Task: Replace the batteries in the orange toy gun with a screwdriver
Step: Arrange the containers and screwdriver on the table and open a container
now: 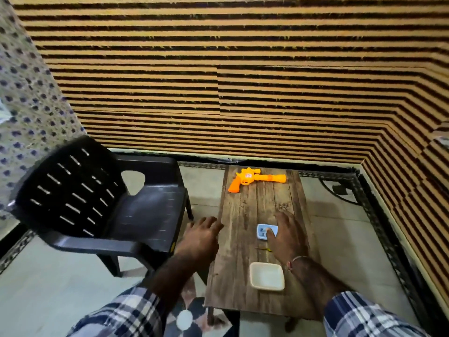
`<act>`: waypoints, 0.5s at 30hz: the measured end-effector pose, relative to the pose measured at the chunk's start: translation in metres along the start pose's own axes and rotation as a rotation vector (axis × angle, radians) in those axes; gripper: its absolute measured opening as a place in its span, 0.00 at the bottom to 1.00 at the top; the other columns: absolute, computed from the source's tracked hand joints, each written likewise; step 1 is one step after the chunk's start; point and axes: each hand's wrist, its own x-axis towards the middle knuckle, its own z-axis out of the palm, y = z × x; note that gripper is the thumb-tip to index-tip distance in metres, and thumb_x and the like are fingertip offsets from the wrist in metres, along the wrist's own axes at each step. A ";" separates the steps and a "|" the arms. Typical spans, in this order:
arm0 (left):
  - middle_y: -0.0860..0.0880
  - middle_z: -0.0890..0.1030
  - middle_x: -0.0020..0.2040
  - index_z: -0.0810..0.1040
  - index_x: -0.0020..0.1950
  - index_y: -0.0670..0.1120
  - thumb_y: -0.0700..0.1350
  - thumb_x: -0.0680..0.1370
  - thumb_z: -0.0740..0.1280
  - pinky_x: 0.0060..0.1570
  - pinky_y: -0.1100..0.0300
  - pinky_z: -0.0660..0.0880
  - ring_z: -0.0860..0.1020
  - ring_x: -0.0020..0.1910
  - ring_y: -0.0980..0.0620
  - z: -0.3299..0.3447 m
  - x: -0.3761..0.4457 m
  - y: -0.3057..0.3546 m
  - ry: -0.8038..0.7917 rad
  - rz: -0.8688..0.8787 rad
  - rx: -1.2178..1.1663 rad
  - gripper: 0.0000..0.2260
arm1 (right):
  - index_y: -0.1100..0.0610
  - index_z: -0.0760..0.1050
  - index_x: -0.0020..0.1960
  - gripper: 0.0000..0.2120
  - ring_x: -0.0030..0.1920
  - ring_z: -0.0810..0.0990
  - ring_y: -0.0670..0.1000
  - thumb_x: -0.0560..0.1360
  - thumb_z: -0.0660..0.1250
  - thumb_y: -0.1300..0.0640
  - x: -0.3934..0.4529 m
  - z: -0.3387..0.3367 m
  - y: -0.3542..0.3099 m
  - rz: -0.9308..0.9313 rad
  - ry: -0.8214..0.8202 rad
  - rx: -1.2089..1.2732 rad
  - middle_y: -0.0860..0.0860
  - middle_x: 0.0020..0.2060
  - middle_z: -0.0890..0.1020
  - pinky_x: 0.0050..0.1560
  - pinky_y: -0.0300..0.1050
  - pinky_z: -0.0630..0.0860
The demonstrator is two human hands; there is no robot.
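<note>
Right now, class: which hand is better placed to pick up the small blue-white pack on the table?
The right hand: it already rests on the pack. The left hand hovers off the table's left edge.

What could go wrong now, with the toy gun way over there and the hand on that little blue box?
1. The orange toy gun lies at the far end of the narrow table, near its edge; a careless reach might knock it off.
2. The right hand rests on the small blue box; if it holds small parts, tipping it could scatter them.
3. A thin yellowish thing, perhaps the screwdriver, lies partly hidden beside that hand and could get brushed away.
</note>
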 end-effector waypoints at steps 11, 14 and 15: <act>0.47 0.61 0.78 0.61 0.77 0.53 0.44 0.81 0.58 0.74 0.45 0.58 0.59 0.75 0.45 -0.004 0.108 -0.042 -0.015 0.284 0.085 0.24 | 0.55 0.73 0.61 0.18 0.56 0.77 0.59 0.73 0.70 0.53 0.033 0.029 -0.004 0.250 0.177 0.064 0.56 0.59 0.76 0.54 0.52 0.76; 0.46 0.63 0.77 0.62 0.78 0.52 0.44 0.81 0.58 0.73 0.46 0.60 0.60 0.75 0.44 -0.007 0.149 -0.039 -0.011 0.372 0.146 0.24 | 0.57 0.74 0.58 0.17 0.53 0.78 0.61 0.71 0.72 0.54 0.053 0.033 0.008 0.348 0.242 0.097 0.58 0.55 0.77 0.51 0.53 0.77; 0.46 0.63 0.77 0.62 0.78 0.52 0.45 0.80 0.58 0.73 0.46 0.60 0.60 0.75 0.44 -0.009 0.159 -0.039 -0.022 0.386 0.160 0.24 | 0.58 0.75 0.57 0.17 0.53 0.78 0.61 0.71 0.72 0.55 0.058 0.036 0.012 0.376 0.254 0.113 0.58 0.55 0.77 0.51 0.53 0.77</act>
